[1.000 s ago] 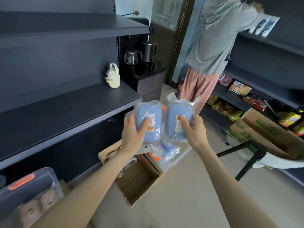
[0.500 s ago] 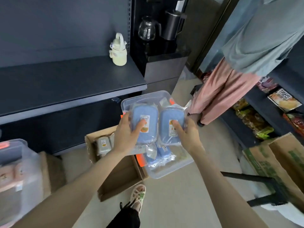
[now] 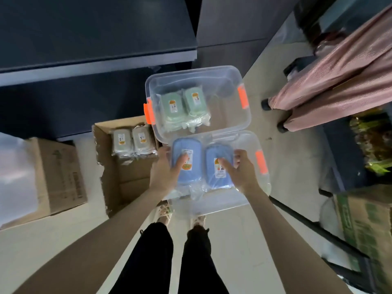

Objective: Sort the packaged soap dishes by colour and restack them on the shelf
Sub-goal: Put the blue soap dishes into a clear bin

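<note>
Both hands have dropped from chest height and the view has tipped down with them, so the 2 blue packs now sit low over the floor. The left hand (image 3: 164, 172) clamps the left soap dish (image 3: 196, 175), thumb across its label and fingers curled round its outer edge. The right hand (image 3: 239, 172) clamps the right soap dish (image 3: 212, 158) the same way. The 2 dishes lie side by side, nearly touching, in the mouth of the near bin (image 3: 222, 204) under the hands; whether they rest on anything in it I cannot tell.

Each looks light: a stiff plastic shell in a loose, slick film bag that bunches at the wrist end. That film would likely slide, so the sure hold is on the shell's long sides, not on the slack tail.

Left of the left hand, grey dishes (image 3: 131, 141) stand in a cardboard box (image 3: 127, 177). Beyond both hands, the far bin (image 3: 191, 71) holds green dishes (image 3: 182, 105). Further still, beyond the left hand, runs the dark shelf (image 3: 95, 62).
</note>
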Action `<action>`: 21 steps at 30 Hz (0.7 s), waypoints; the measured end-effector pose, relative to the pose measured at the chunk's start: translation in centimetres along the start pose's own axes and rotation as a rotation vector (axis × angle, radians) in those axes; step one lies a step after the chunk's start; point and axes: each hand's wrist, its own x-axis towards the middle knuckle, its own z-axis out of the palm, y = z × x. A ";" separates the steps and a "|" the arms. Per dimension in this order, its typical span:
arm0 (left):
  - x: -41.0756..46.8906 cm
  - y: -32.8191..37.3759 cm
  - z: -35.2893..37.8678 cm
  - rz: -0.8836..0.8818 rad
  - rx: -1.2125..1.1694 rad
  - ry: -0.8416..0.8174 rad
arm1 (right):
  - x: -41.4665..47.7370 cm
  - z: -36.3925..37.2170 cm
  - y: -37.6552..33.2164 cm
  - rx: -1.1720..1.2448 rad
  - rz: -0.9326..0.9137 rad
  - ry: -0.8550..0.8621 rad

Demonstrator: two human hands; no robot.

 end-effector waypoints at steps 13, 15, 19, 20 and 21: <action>2.2 -7.7 11.6 -0.354 0.048 0.105 | 10.0 5.1 9.3 -0.117 0.079 -0.308; 3.1 -8.9 12.7 -0.366 0.045 0.111 | 11.2 6.4 10.6 -0.132 0.090 -0.299; 4.7 -11.1 14.2 -0.370 -0.003 0.160 | 13.4 8.7 12.5 -0.127 0.079 -0.286; 5.0 -11.5 14.5 -0.373 -0.037 0.174 | 13.8 9.2 12.8 -0.129 0.061 -0.279; 5.3 -11.9 14.7 -0.367 -0.067 0.184 | 14.2 9.6 13.1 -0.135 0.032 -0.269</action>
